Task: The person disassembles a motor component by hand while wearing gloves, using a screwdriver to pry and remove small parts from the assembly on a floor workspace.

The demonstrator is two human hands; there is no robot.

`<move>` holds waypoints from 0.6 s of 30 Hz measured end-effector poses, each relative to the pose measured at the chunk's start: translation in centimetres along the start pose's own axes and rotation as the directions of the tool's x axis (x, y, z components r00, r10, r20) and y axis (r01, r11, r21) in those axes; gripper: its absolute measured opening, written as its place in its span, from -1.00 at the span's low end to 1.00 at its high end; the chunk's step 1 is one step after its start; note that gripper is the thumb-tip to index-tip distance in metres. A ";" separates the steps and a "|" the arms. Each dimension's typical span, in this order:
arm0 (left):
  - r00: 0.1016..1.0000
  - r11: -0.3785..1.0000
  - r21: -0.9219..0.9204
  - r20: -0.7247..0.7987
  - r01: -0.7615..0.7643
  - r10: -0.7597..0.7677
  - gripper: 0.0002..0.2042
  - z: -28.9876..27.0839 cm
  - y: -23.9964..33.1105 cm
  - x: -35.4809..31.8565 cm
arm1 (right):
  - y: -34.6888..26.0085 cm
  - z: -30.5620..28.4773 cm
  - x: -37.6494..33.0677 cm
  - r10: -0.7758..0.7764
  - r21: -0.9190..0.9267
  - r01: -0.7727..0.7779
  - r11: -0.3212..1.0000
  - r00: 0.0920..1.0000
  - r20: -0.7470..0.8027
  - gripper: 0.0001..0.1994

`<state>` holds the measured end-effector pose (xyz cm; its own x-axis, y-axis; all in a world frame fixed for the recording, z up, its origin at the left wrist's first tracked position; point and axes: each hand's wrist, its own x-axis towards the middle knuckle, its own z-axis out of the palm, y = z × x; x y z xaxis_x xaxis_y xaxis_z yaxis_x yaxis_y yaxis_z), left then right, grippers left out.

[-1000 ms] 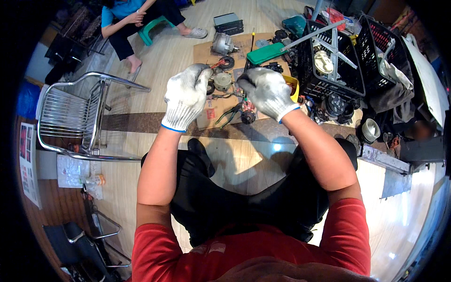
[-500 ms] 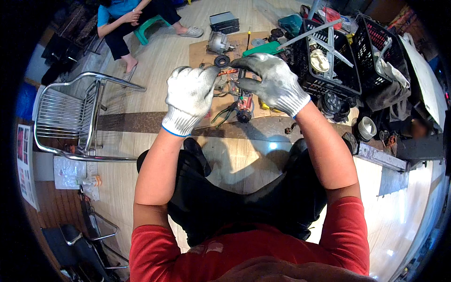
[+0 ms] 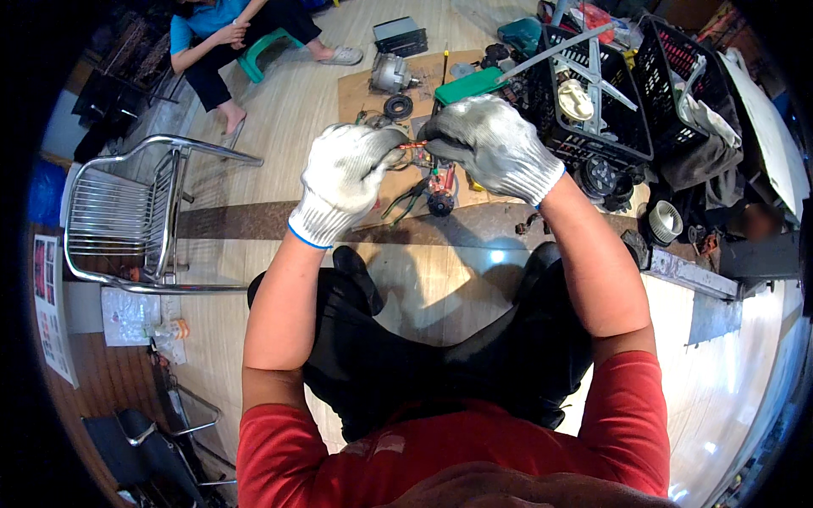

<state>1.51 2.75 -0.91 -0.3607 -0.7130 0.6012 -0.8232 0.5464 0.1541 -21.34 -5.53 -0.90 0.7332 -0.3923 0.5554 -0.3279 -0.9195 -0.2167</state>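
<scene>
Both my hands wear white knit gloves with grey palms, held out in front over a sheet of cardboard [image 3: 351, 93]. Between them runs a short, thin orange-red strip [image 3: 412, 145], too small to name exactly. My left hand [image 3: 343, 173] is closed in a pinch at its left end. My right hand [image 3: 491, 148] has its fingers closed at the other end, partly hiding it. Just below lie dark-handled pliers [image 3: 405, 201] and a small round dark part [image 3: 440, 203] with red pieces. A black ring [image 3: 398, 106] and a silver motor-like housing [image 3: 391, 74] sit beyond.
A metal chair [image 3: 123, 212] stands at left. At far left a person [image 3: 216, 38] sits on a green stool [image 3: 258, 59]. Right of my hands are a green flat piece [image 3: 470, 86], black crates [image 3: 593, 127] and a white fan wheel [image 3: 665, 222].
My right fingers have come in from apart to close at the strip's end. My left hand has shifted slightly, and the strip now spans between both hands.
</scene>
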 end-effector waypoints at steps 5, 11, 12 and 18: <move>1.000 0.999 -0.037 0.025 0.000 0.001 -0.84 0.3 -0.3 -0.1 | 0.4 0.9 -0.6 0.031 -0.016 -0.030 0.999 0.999 0.017 -0.70; 0.997 0.958 0.285 -0.061 -0.019 0.038 -0.80 -0.4 -0.2 0.3 | 1.0 -0.8 0.5 0.444 0.165 -0.491 0.855 0.859 0.254 -0.60; 0.997 0.947 0.321 -0.067 -0.011 0.034 -0.79 -0.4 -0.1 0.3 | 1.5 -0.7 0.3 0.471 0.255 -0.514 0.819 0.856 0.213 -0.60; 0.996 0.924 0.382 -0.073 -0.014 0.045 -0.75 -0.1 0.0 0.2 | -0.1 -0.4 0.4 0.527 0.535 -0.646 0.545 0.760 0.381 -0.44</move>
<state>1.53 2.69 -0.70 -0.3646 -0.6534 0.6634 -0.9231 0.3470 -0.1656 -21.23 -5.56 -0.30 0.6111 -0.7916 0.0020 -0.3336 -0.2598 -0.9062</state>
